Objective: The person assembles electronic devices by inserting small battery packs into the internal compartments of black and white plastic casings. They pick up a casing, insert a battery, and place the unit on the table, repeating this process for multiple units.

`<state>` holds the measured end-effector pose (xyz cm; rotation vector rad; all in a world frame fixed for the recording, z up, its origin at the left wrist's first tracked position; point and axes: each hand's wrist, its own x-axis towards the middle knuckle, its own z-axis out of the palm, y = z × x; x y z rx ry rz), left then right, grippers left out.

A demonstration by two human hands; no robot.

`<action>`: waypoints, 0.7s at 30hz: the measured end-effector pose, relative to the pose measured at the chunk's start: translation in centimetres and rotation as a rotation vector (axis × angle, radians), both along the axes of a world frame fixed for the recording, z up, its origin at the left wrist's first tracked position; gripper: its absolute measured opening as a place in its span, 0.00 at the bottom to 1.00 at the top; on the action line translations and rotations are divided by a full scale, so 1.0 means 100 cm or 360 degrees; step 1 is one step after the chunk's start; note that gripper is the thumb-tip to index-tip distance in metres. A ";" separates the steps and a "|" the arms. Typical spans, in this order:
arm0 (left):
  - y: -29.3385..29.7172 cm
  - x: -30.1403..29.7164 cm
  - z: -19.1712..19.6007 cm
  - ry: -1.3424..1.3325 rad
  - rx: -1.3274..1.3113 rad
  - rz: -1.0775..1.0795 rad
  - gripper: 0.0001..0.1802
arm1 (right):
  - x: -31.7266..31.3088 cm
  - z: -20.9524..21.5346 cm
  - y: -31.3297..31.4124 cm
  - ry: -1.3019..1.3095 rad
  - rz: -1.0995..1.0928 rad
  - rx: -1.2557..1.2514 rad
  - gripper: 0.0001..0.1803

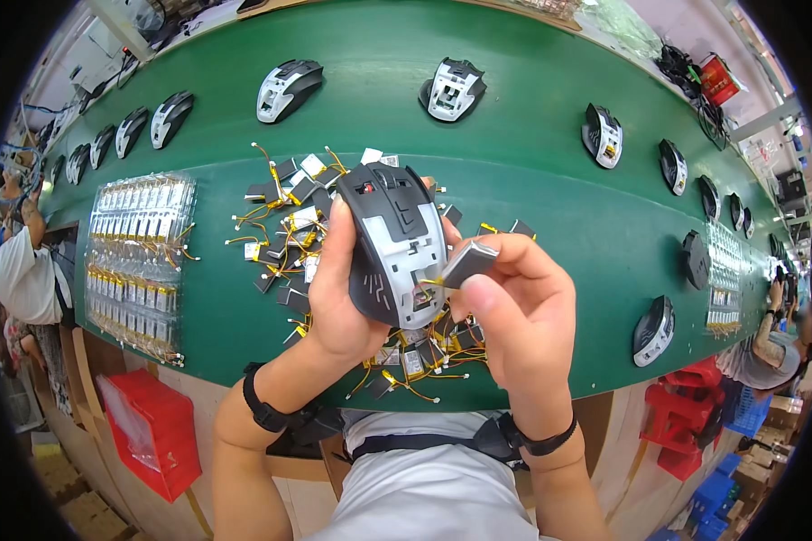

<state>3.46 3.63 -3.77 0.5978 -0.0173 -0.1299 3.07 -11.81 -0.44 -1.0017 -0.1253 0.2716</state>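
Observation:
My left hand [338,293] is closed around a black and white computer mouse [392,212], its open battery bay tilted toward me. Between the thumb and fingers of my right hand [523,307], a small grey battery pack [469,263] is pinched just beside the mouse's lower right end. Thin yellow wires run from the battery toward the bay; whether their plug is seated I cannot tell. Under and around my hands lies a loose heap of battery packs [309,216] with coloured leads and white plugs. The mouse hides part of this heap.
Several mice [454,88] stand in a curved row along the far side of the green table [532,117]. Clear plastic trays of batteries lie at left [140,261] and right [724,270]. Another mouse [653,331] sits near the right front edge. Red stools [153,433] stand below. People work at both sides.

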 end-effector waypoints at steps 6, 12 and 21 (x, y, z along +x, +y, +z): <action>0.004 0.001 -0.003 -0.0039 -0.0044 -0.0031 0.41 | -0.002 0.000 -0.007 -0.0168 -0.0038 0.0008 0.12; 0.007 0.001 -0.005 0.0080 -0.0099 -0.0123 0.41 | -0.001 -0.013 0.002 -0.1657 -0.0646 -0.1371 0.20; 0.008 0.002 -0.003 0.0254 -0.0210 -0.0047 0.40 | 0.007 -0.018 0.000 -0.2073 -0.0369 -0.1575 0.23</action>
